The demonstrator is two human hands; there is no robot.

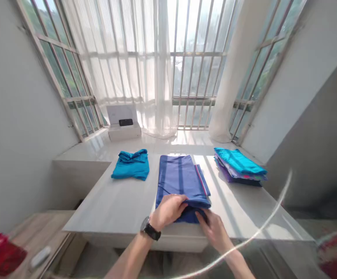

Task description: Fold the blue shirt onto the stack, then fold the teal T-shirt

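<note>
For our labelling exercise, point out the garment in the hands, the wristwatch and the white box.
Blue garment [177, 178]: head view, flat top panel.
Wristwatch [151, 230]: head view, strap.
White box [124, 134]: head view, front face.

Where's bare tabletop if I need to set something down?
The white tabletop is bare at near left, before the folded teal garment, and between the folded blue garment and the clothes stack, reaching the near-right corner, where a white cord crosses the view. It's crowded front-center: left hand and right hand hold the blue garment's near end.
</note>
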